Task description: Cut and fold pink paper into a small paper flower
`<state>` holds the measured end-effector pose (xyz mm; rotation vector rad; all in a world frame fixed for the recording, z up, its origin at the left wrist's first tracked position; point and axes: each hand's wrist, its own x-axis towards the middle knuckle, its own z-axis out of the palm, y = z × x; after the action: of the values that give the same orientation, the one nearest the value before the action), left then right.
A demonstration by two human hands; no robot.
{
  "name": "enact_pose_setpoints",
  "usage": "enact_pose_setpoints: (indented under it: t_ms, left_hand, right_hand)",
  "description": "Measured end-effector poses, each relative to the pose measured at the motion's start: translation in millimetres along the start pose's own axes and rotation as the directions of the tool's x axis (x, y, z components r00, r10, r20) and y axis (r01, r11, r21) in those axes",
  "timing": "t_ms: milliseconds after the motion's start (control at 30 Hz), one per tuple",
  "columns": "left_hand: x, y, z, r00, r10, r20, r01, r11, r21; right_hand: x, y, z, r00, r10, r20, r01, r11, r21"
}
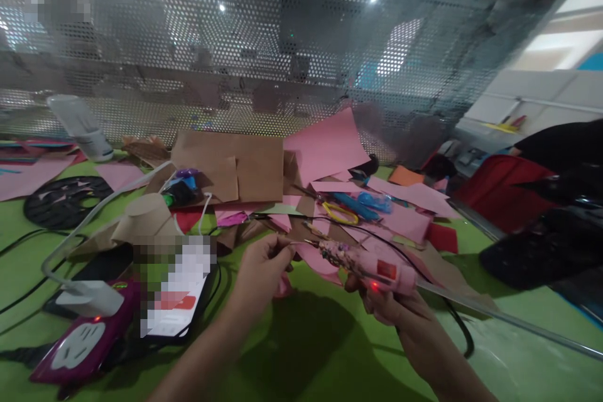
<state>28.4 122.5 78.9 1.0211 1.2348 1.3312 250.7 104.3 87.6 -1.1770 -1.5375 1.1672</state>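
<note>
My right hand (pixel 384 301) is closed round the handle of a pink hot glue gun (pixel 362 262), whose red light is lit. Its nozzle points left, close to the fingertips of my left hand (pixel 268 267). Between finger and thumb, my left hand pinches a piece of pink paper (pixel 316 259). The paper stretches right, under the nozzle, and part of it hangs below my fingers. Whether the nozzle touches the paper I cannot tell.
Scissors with yellow handles (pixel 340 213), pink paper scraps (pixel 405 223) and a brown cardboard sheet (pixel 226 163) lie behind my hands. To the left are a phone (pixel 181 301) and a purple power strip (pixel 87 339) with a white charger (pixel 92 297). A cable trails at right.
</note>
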Motion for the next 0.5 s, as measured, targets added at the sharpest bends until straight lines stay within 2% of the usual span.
enact_pose_setpoints:
  t_ms: [233, 500]
  left_hand:
    - [-1.6, 0.2, 1.8, 0.998, -0.067, 0.010, 0.068, 0.994, -0.089]
    - [-5.0, -0.5, 3.0, 0.985, -0.158, 0.064, 0.166, 0.972, -0.165]
  right_hand:
    - [-3.1, 3.0, 3.8, 0.996, 0.084, -0.011, -0.084, 0.996, 0.038]
    - [-3.3, -2.0, 9.1, 0.995, 0.082, -0.047, -0.080, 0.996, 0.043]
